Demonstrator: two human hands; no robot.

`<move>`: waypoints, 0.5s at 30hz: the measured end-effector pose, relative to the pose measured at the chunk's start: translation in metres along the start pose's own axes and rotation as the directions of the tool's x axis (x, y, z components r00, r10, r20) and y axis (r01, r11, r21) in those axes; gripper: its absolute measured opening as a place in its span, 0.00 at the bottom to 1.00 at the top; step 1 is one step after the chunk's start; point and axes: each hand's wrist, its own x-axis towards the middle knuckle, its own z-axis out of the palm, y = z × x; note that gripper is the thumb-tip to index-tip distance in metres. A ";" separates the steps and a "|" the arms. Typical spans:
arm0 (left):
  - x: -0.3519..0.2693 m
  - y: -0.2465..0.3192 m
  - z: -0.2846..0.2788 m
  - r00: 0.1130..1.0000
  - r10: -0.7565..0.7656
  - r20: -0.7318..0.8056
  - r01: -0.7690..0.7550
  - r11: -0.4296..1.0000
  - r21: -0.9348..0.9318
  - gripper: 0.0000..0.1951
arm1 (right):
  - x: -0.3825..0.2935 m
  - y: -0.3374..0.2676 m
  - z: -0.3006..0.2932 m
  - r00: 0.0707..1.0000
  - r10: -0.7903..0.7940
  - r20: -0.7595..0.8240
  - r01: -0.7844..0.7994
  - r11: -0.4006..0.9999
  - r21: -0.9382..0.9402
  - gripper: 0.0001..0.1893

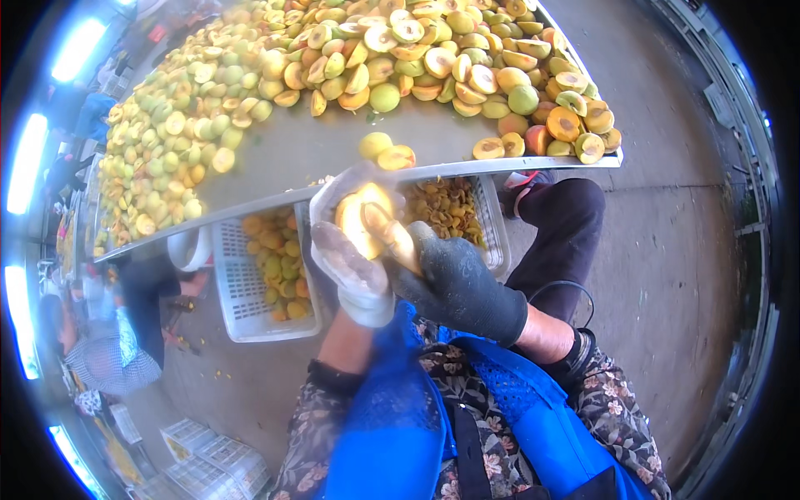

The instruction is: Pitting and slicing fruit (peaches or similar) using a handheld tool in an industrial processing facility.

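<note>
Close before my chest, my left hand [356,250] in a grey-white glove cups a cut yellow peach [357,222], its bright face washed out by glare. My right hand [465,284] in a dark knit glove is closed around a tan, handle-like thing [394,237]. The tip of that thing rests on or just over the peach; any blade is hidden or lost in blur. Just beyond my left hand, a whole-looking peach [375,145] and a cut half [396,157] lie by the table edge.
Peach halves [375,62] are heaped across the metal-edged table [281,144]. Below stand a white crate of peaches [234,281] and a crate of brownish fruit pieces [494,219]. Stacked crates [212,462] stand lower left. Another person [119,350] is at the left; a dark-trousered leg [556,237] is at the right.
</note>
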 end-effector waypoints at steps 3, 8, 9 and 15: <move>-0.001 -0.005 -0.009 0.998 0.030 0.051 -0.030 1.000 0.002 0.33 | -0.003 0.009 -0.001 0.998 0.016 0.062 -0.029 0.978 0.207 0.13; 0.006 -0.001 -0.020 0.983 -0.064 0.173 0.047 0.994 0.101 0.30 | -0.002 0.018 -0.007 0.984 0.009 0.175 -0.045 0.978 0.203 0.15; 0.009 0.001 -0.018 0.979 -0.090 0.184 0.074 0.993 0.090 0.30 | -0.002 0.020 -0.007 0.943 0.122 0.309 -0.253 0.866 0.431 0.16; 0.016 0.009 -0.001 0.965 -0.170 0.199 0.183 0.982 -0.048 0.32 | -0.003 0.012 -0.022 0.848 0.250 0.468 -0.508 0.638 0.579 0.12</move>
